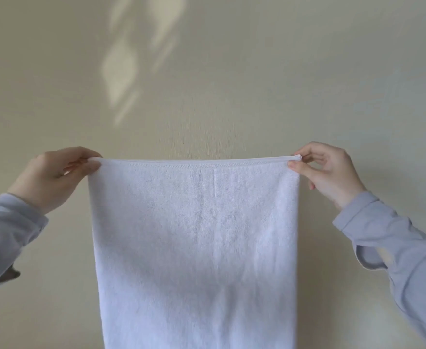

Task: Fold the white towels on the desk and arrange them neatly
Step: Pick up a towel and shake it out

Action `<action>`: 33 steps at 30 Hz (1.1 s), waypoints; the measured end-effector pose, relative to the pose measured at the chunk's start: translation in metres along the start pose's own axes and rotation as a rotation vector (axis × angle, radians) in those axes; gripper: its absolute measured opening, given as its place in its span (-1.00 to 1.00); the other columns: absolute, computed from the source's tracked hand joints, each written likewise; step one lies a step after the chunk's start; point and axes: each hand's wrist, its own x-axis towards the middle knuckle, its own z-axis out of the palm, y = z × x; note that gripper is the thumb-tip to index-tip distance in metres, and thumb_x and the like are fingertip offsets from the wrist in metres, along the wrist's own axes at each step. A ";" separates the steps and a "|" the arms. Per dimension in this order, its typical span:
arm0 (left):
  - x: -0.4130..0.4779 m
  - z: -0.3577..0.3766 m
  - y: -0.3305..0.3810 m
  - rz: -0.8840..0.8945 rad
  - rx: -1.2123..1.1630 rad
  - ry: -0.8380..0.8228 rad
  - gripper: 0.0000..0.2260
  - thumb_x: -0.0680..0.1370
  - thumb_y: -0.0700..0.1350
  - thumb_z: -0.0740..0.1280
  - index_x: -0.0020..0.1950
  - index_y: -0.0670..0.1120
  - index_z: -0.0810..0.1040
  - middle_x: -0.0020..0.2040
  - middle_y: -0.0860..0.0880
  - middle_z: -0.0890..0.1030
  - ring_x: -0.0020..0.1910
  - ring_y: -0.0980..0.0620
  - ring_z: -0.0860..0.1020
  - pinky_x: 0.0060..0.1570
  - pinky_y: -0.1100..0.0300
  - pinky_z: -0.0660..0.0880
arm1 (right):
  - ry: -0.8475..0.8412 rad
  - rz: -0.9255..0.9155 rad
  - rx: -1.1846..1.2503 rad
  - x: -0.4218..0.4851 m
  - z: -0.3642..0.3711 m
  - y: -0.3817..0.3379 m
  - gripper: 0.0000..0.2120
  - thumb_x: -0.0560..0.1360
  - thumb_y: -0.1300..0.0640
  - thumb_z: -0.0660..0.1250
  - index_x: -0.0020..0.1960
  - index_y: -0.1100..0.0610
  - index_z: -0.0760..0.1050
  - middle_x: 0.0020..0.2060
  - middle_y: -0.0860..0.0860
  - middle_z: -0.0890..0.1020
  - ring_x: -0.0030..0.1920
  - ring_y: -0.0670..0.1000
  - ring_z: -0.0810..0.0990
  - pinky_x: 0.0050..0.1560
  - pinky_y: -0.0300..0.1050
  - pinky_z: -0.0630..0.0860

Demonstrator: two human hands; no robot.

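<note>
1. White towel (194, 235): soft terry weave, long rectangle, hangs flat in the air in front of a beige wall (232, 71); stitched hem along the taut top edge.
2. Left hand (53, 176): thumb and fingers pinch the top left corner.
3. Right hand (325, 167): thumb and forefinger pinch the top right corner.
4. Sleeves (393, 238): pale blue, creased fabric.
5. Wall: faintly grained, with soft leaf-shaped light patches.

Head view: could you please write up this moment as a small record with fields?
towel: white towel, held up, hanging flat; lower end out of frame
left hand: left hand pinches the top left corner
right hand: right hand pinches the top right corner
top edge: top edge taut, roughly level between the hands
background: beige wall
</note>
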 end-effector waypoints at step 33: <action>-0.088 0.121 0.302 -0.225 -0.178 -0.106 -0.52 0.35 0.42 0.26 0.04 0.11 0.62 -0.13 0.18 0.68 -0.11 0.23 0.64 -0.03 0.22 0.51 | 0.229 0.066 0.055 0.063 -0.133 0.092 -0.84 0.46 0.31 0.19 -0.19 0.07 0.41 -0.30 0.11 0.54 -0.30 0.15 0.57 -0.23 -0.07 0.53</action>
